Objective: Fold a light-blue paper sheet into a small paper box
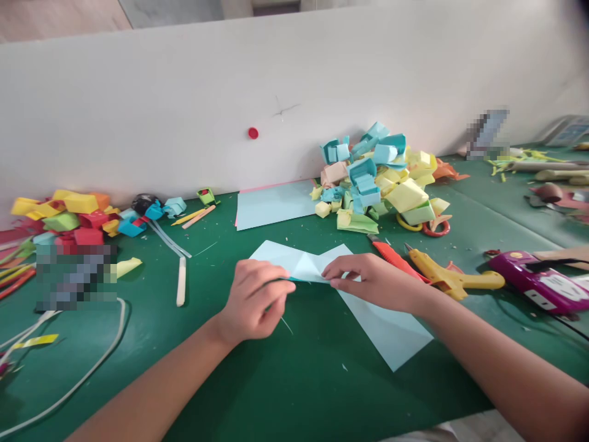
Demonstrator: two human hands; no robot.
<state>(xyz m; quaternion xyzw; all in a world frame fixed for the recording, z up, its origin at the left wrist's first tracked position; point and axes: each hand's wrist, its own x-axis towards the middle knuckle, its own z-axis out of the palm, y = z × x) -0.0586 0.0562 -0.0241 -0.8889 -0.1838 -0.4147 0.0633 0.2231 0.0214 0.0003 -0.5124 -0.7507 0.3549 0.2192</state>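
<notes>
A pale blue sheet of paper (391, 331) lies partly folded on the green table mat (276, 380) in front of me. My left hand (255, 301) is curled with its fingertips pressed on the paper's folded left edge. My right hand (370, 281) pinches the fold near the middle, fingers together on the paper. The two hands sit close, about a hand's width apart.
A heap of folded blue and yellow paper pieces (381, 181) lies behind, with a stack of blue sheets (276, 205) to its left. A red utility knife (396, 259), yellow glue gun (453, 277), purple device (538, 283) and scissors (430, 226) lie right. More coloured paper pieces (73, 218) and a white cable (92, 362) lie left.
</notes>
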